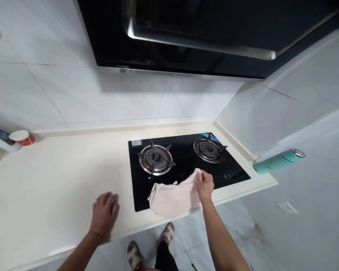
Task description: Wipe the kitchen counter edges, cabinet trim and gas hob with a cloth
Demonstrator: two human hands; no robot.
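Observation:
My right hand (205, 184) is closed on one corner of a pale pink cloth (172, 199). The cloth spreads leftward over the front edge of the black glass gas hob (183, 160) and the strip of counter before it. Its lower edge lies at the counter's front edge. My left hand (104, 213) rests palm down on the white countertop (59, 188), left of the hob, with its fingers loosely bent and nothing in them. Behind the cloth sit the left burner (156, 158) and the right burner (208, 149), each with a dark pan support.
A black range hood (186, 37) hangs low above the hob. At the right counter end stands a turquoise flask (279, 162). A red-and-white paper cup (22, 137) and a white bottle (1, 137) are at the far left. Tiled walls enclose the back and right.

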